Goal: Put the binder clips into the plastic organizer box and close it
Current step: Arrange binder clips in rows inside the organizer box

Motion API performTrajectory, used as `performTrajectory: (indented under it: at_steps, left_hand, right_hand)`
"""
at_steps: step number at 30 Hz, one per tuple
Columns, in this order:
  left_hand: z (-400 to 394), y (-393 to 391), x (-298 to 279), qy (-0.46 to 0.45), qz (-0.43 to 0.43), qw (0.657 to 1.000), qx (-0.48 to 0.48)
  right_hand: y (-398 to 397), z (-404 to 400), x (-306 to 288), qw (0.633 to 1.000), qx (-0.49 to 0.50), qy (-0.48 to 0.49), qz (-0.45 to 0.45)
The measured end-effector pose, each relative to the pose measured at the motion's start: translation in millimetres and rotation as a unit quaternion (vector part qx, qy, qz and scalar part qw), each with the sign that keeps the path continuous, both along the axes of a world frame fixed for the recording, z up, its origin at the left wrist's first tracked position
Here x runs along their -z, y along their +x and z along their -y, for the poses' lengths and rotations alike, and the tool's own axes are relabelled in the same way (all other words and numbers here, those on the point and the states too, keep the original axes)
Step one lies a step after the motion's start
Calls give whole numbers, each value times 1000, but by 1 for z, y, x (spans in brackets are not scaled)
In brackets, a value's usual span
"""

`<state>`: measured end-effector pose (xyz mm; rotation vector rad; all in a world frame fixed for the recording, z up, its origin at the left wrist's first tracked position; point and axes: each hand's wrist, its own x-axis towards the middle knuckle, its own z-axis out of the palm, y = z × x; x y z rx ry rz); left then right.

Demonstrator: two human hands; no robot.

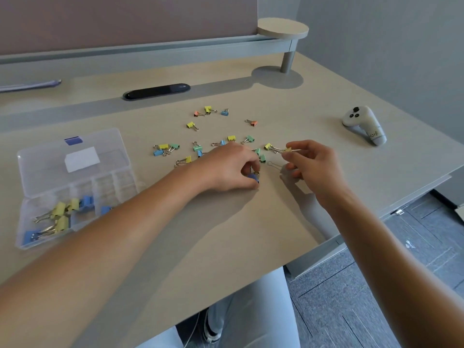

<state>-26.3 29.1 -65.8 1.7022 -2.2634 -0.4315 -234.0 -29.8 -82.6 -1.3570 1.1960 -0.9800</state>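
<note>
Clear plastic organizer box (37,172): lid open, desk's left side; several yellow and blue clips inside. Pastel metal binder clips (173,148): about 20 scattered mid-desk. Left hand (231,169): fingers curled round a blue clip (253,177). Right hand (313,164): pinching a yellow clip (288,149). Step: gathering. Next: carry both leftward, drop into compartments.

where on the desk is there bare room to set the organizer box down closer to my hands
Bare desk lies along the near edge, between the organizer box and your right hand. It's crowded beyond your left hand, where loose binder clips lie scattered.
</note>
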Motion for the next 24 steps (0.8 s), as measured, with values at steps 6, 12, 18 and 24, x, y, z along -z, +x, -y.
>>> performTrajectory:
  at_steps: [6, 12, 18, 24]
  left_hand:
    - [-5, 0, -2, -11, -17, 1000, -9]
    - [-16, 5, -12, -67, -179, 975, -116]
    - [-37, -1, -16, -152, -321, 880, -317]
    - [-90, 1, 0, -169, -314, 847, -395]
  right_hand:
    - [1, -5, -5, 1000, -11, 7, 13]
    - [11, -14, -8, 999, -28, 12, 22]
    - [34, -28, -15, 999, -47, -19, -18]
    - [67, -48, -20, 995, -94, -16, 6]
